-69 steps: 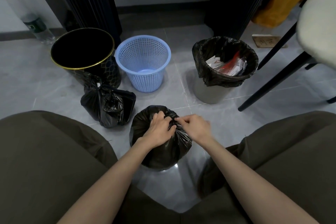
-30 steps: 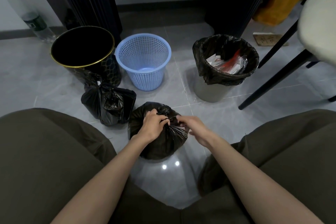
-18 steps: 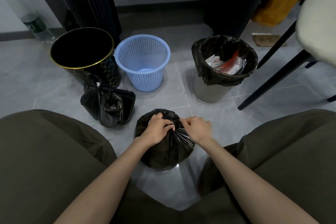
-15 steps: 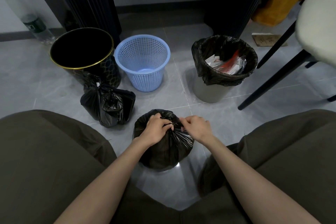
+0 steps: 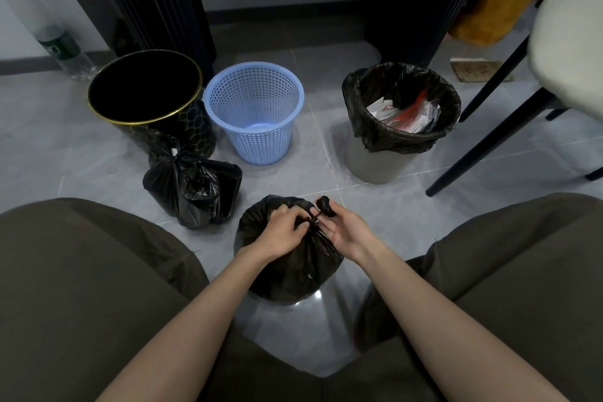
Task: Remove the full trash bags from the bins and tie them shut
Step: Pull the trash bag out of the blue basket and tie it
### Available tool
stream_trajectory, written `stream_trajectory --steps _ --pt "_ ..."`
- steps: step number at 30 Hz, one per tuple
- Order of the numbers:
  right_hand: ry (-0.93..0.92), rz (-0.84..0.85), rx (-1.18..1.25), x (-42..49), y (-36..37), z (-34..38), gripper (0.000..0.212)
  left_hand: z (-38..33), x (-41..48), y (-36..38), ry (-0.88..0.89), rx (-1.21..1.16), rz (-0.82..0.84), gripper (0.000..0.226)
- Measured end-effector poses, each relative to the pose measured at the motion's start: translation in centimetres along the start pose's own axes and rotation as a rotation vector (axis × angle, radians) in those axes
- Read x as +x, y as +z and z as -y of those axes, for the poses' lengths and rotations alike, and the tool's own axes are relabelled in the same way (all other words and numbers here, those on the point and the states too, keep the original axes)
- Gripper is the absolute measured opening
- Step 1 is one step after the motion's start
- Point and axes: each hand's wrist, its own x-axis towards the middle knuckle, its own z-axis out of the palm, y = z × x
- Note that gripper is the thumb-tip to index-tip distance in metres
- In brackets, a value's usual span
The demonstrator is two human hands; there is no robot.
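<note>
A full black trash bag [image 5: 287,274] sits on the floor between my knees, its neck gathered at the top. My left hand [image 5: 280,232] grips the twisted neck. My right hand [image 5: 342,228] pinches the bag's loose end, which sticks up as a dark knob above my fingers. A second black bag [image 5: 192,189], tied, lies to the left in front of the black gold-rimmed bin [image 5: 146,101]. The blue mesh basket [image 5: 254,111] holds no bag. The grey bin [image 5: 381,163] on the right has a black liner [image 5: 401,137] with paper and red wrappers inside.
Black chair legs [image 5: 489,140] and a pale seat [image 5: 567,49] stand at the right. A plastic bottle [image 5: 62,49] leans by the left wall. Dark ribbed panels [image 5: 153,0] rise behind the bins. A yellow bag [image 5: 499,6] sits at the back right.
My right hand has pulled the bag's loose end up and out to the right of the neck. My left hand stays on the gathered neck. The bag has barely shifted.
</note>
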Motion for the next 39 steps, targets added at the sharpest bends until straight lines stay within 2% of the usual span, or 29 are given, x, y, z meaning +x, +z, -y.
stream_trajectory --steps 4,7,10,15,18,21,24,27,30,33,39 --pt "-0.075 -0.040 -0.034 0.5 -0.1 -0.1 0.017 -1.2 0.0 -0.5 -0.126 -0.336 -0.075 0.030" --pt "-0.112 -0.027 -0.147 0.8 0.0 -0.2 0.033 -1.1 0.0 -0.3 -0.121 -0.398 -0.157 0.033" --pt "-0.155 -0.042 -0.209 1.1 0.1 -0.3 0.031 -0.6 0.0 0.1 -0.087 -0.450 -0.208 0.035" --pt "-0.262 -0.154 -0.446 1.5 -0.1 -0.5 0.025 -0.4 -0.2 -0.2 0.003 -0.557 -0.281 0.044" --pt "-0.304 -0.204 -0.511 1.7 -0.1 -0.6 0.019 -0.4 -0.4 -0.1 -0.051 -0.694 -0.306 0.034" --pt "-0.353 -0.252 -0.608 1.7 -0.3 -0.8 0.017 -0.2 0.1 0.3 -0.164 -0.873 -0.305 0.013" --pt "-0.363 -0.243 -0.704 1.9 -0.4 -0.9 0.004 -0.3 0.6 0.1 -0.236 -0.963 -0.289 0.022" --pt "-0.341 -0.280 -0.728 1.9 -0.2 -0.8 0.010 -0.9 0.3 -0.3 -0.231 -0.917 -0.311 0.005" --pt "-0.365 -0.321 -0.735 1.7 0.0 -0.7 0.010 -0.9 0.1 -0.1 -0.142 -0.744 -0.346 0.019" --pt "-0.408 -0.305 -0.751 1.6 0.2 -0.8 0.009 -0.9 0.1 0.1 -0.102 -0.610 -0.354 0.017" --pt "-0.475 -0.168 -0.955 1.8 0.1 -1.3 0.020 -0.9 -0.2 0.2 -0.146 -0.515 -0.444 0.014"
